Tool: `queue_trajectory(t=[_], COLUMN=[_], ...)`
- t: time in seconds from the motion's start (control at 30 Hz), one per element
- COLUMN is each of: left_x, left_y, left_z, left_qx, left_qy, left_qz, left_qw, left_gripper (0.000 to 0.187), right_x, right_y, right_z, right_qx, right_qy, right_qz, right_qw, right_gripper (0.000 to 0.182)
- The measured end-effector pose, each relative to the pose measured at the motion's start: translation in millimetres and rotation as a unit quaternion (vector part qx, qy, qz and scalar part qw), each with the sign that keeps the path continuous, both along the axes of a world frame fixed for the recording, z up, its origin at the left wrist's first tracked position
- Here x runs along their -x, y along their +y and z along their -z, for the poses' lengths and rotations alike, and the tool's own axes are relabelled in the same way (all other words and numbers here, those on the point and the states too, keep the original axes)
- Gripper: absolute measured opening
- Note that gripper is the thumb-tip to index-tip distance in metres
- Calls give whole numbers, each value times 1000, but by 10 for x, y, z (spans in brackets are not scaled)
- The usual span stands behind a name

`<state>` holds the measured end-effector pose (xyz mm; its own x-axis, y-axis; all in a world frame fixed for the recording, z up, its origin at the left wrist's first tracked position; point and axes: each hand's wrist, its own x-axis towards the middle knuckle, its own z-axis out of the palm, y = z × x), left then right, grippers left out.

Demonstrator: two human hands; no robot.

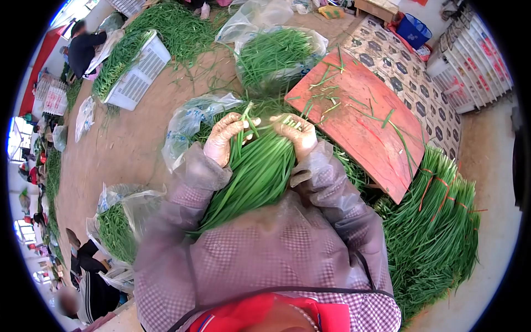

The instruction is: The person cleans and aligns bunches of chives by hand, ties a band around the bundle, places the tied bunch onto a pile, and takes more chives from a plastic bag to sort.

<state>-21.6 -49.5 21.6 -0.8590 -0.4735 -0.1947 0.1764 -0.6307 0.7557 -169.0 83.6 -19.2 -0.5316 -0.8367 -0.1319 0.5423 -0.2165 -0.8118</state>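
Note:
A bunch of long green leafy stalks (pixel 257 171) lies across my lap, its pale ends up between my hands. My right hand (pixel 297 134) is closed round the pale ends of the bunch. On the other side my left hand (pixel 228 137) has its fingers curled round a few separate stalks (pixel 247 123), just beside the bunch. Both hands look coated with dirt or thin gloves. Loose stalks show beneath and behind the hands.
A red board (pixel 359 116) with scraps lies at the right, above tied bundles (pixel 437 221). Plastic bags of greens (pixel 279 52) stand ahead and at the left. A white crate (pixel 139 72) lies farther off. Two people (pixel 86 47) sit at the left.

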Motion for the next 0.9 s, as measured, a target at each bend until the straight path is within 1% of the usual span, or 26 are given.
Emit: queue_trajectory(t=[0.03,0.07,0.13,0.17,0.2,0.27,0.3,0.33,0.37,0.4,0.47,0.5,0.53,0.6,0.63,0.67,0.7,0.73,0.77,0.8,0.87,0.9], left_x=[-30,-60,-100,-120,-149,-257,-427,-486,-515,-488,-860,-903,-876,-685,-548,-412,-301,-157,-37,17,53,65], left_y=[-57,-115,-184,-195,-262,-370,-562,-621,-597,-490,-922,-928,-884,-664,-566,-513,-423,-283,-215,-156,-57,-45], left_z=[118,137,113,88,38,-32,-47,-205,-339,-623,-523,-615,-639,-620,-541,-378,-306,-218,-35,-1,-21,-45], left_qx=[28,27,119,85,94,117,68,19,57,95,277,344,345,429,434,467,464,416,395,477,378,378], left_qy=[0,-1,-24,-7,9,0,19,38,-23,-85,-44,-76,-77,-145,-119,-96,-157,-102,-90,-129,-166,-165], left_qz=[-24,-24,-67,-113,-115,-188,-197,-205,-344,-474,-444,-424,-425,-363,-285,-225,-152,-94,-76,-34,69,71], left_qw=[999,999,990,990,989,975,978,978,937,871,851,834,833,814,846,850,858,899,911,869,908,908], left_gripper=[9,9,11,10,11,11,11,11,11,10,7,6,6,7,5,4,7,13,19,22,23,23], right_x=[-2,0,6,14,18,19,22,28,28,24,28,25,19,1,-9,-18,-27,-38,-46,-42,-21,-33], right_y=[-5,-11,-3,9,22,42,51,66,80,91,104,100,90,74,66,55,46,36,30,36,45,39], right_z=[28,59,100,112,127,170,180,183,187,190,192,189,182,146,124,97,67,30,-8,-28,-26,-32], right_qx=[0,-2,-3,-9,-14,-12,-9,-10,-15,-19,-16,-12,-12,-3,-3,-1,0,-1,-2,-3,4,7], right_qy=[-1,-11,-21,-15,-9,-13,-16,-16,-14,-12,-11,-9,-11,-12,-11,-1,9,11,19,26,30,20], right_qz=[-1,8,17,20,23,30,37,38,40,42,37,32,29,11,9,2,-4,-5,-8,-11,-20,-17], right_qw=[1000,1000,1000,1000,1000,999,999,999,999,999,999,999,999,1000,1000,1000,1000,1000,1000,1000,999,1000], right_gripper=[22,22,21,21,21,21,21,21,21,22,23,23,23,24,24,24,25,25,25,25,26,25])
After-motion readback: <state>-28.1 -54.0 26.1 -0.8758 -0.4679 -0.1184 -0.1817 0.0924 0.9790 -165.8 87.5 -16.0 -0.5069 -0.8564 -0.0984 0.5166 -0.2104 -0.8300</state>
